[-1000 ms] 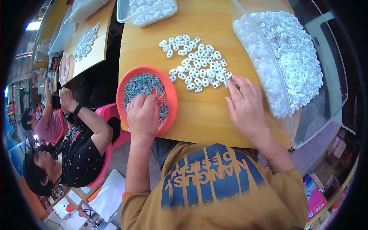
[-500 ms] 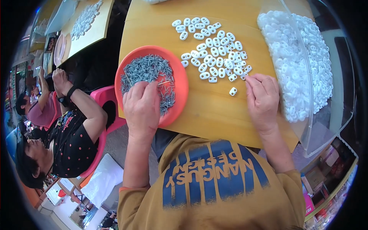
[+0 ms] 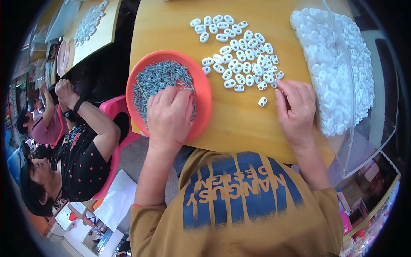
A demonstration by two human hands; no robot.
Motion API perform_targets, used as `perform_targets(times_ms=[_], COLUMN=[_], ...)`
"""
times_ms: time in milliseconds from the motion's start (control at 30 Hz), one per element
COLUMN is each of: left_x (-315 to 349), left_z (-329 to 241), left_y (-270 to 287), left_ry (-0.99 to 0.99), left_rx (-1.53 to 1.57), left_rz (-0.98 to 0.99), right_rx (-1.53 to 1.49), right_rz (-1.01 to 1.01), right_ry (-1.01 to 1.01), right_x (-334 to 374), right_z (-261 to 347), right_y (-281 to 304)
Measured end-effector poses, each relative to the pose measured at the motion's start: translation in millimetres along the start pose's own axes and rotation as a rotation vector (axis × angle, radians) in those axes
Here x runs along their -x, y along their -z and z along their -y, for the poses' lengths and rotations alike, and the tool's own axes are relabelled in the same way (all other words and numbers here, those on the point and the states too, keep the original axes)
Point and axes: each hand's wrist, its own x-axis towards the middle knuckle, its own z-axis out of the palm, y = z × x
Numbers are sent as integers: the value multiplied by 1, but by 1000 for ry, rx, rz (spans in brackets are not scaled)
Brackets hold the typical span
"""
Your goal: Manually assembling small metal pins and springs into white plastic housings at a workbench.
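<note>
White pieces (image 3: 241, 55) ahead, between the hands (image 3: 299, 112)

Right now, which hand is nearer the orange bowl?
Left: the left hand is over the orange bowl; the right hand is off to its right, beside white two-holed pieces.

Your tabletop (image 3: 167, 30) is yellowish wood; on your left are a pink chair (image 3: 114, 106) and a paler tabletop (image 3: 105, 31) over grey floor (image 3: 133, 162), on your right a crowded shelf (image 3: 370, 214)

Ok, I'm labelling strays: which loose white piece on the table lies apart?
The lowest loose white piece, just left of the right hand: a gap separates it from the others, grouped above.
</note>
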Motion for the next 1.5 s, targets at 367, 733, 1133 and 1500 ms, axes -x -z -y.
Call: perform_targets(times_ms=[367,733,1133,1500], left_x=[39,52,40,32], left_z=[-48,-82,-106,-113], left_y=[19,-14,-5,-16], left_ry=[-127,120,-46,-233], left_rx=[380,324,502,550], left_rz=[29,341,-12,-111], right_rx=[-70,-92,-1279,-1656], right_rz=[-72,-149,518,643], right_ry=[55,122,-799,-1109], right_x=[0,9,41,46], right_z=[-4,-1,52,28], right_y=[-1,4,41,45])
